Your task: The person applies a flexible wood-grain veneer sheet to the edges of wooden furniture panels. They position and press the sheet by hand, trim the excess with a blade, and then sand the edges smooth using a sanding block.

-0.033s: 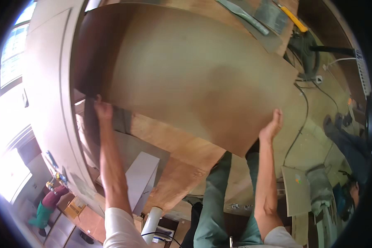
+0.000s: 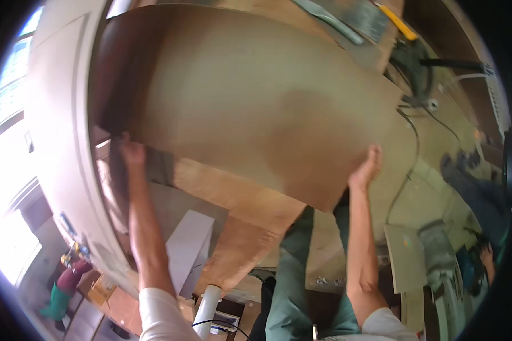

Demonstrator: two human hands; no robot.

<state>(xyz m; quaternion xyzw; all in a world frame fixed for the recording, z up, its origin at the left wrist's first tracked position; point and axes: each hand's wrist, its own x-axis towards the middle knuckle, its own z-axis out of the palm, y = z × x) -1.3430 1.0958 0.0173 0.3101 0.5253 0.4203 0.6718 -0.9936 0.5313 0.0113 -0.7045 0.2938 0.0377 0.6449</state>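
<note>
A large, thin brown sheet (image 2: 239, 102) with a dull sheen spans the middle of the view, its left end darker and bowed. My left hand (image 2: 133, 152) grips its near edge close to the left end, fingers partly hidden and blurred. On the right, my right hand (image 2: 367, 169) holds the sheet's right edge near the close corner, with its fingers curled up round the rim. Under the sheet, the wooden bench top (image 2: 239, 238) shows along the near side. A white, box-shaped piece (image 2: 190, 244) lies beside my left forearm.
At the far end lie a grey-green bar-like tool (image 2: 330, 21) and a yellow-handled cutter (image 2: 397, 23). A tall pale panel (image 2: 62, 131) stands at left. Cables (image 2: 413, 153) cross the floor at right, near another person's legs (image 2: 475, 187). A white roll (image 2: 208, 310) stands below.
The whole view has shifted slightly, so things sit a little further left in it. Both hands keep their hold on the brown sheet.
</note>
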